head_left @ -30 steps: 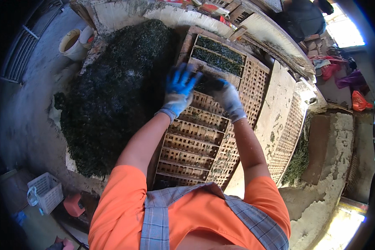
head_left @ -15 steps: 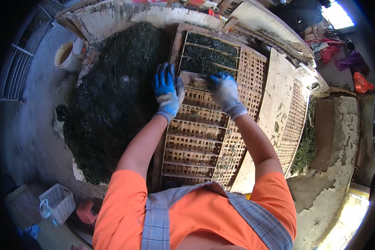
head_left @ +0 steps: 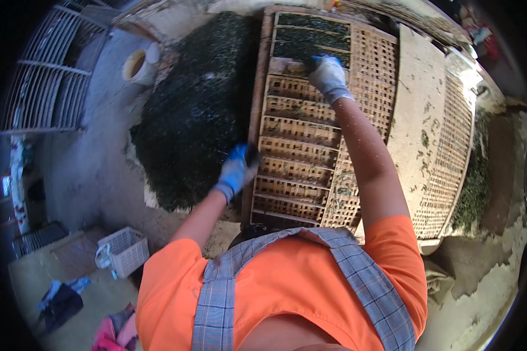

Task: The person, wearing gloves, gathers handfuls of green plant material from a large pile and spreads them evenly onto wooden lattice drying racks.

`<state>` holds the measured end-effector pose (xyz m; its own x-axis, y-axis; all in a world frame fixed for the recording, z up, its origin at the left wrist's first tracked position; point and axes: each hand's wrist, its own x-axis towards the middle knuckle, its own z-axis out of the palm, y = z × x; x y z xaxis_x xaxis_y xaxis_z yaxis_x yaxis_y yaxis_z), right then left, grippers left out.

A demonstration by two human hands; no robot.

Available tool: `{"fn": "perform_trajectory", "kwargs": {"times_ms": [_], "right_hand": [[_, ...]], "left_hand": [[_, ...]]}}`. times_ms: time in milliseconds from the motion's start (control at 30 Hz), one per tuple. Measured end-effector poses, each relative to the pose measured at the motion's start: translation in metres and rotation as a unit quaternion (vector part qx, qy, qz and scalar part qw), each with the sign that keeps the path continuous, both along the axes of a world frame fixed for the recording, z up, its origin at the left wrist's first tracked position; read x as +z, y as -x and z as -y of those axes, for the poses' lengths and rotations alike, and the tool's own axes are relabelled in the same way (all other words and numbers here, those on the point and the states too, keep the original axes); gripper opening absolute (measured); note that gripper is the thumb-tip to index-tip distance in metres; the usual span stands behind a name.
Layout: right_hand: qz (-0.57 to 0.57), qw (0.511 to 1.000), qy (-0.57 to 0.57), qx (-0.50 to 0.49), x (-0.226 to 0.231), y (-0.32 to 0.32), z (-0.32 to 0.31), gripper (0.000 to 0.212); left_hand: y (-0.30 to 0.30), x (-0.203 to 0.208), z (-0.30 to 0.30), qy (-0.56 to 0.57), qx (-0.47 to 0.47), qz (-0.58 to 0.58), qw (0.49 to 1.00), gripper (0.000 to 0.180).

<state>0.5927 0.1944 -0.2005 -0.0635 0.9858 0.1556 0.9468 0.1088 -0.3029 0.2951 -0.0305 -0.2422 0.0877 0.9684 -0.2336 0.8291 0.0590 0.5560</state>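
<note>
A wooden frame with thin crossbars lies over lattice slats in front of me. Dark green, wet-looking strands, perhaps seaweed, fill its far compartments; the nearer ones show bare lattice. Across the frame, below the green, sits a short wooden board. My right hand, in a white and blue glove, is closed at the board's right end, fingertips against the green. Beside the frame's left edge is my left hand, gloved alike and smeared by motion, its fingers unclear. A large dark green heap spreads left of it.
A pale bucket stands on the floor at the far left, near a metal rack. A white plastic crate sits at the lower left. Right of the frame lie a flat board and another lattice panel.
My left hand has come back toward me along the frame's left edge. My right hand stays by the board's right end. The whole view has shifted, showing more floor at left.
</note>
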Motion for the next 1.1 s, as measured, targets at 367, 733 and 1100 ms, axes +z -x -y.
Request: {"fn": "perform_trajectory", "kwargs": {"times_ms": [367,733,1100], "right_hand": [[-0.218,0.963,-0.022,0.159,0.021,0.113,0.068,0.040],[0.251,0.871,0.224,0.358,-0.027,0.393,0.257,0.077],[-0.165,0.959,0.129,0.189,0.086,0.367,0.134,0.033]], "left_hand": [[0.023,-0.034,0.061,0.053,0.023,-0.024,0.998,0.047],[0.177,-0.012,0.209,0.059,0.141,0.184,0.971,0.042],[0.274,-0.061,0.200,-0.073,0.360,0.263,0.892,0.029]]}}
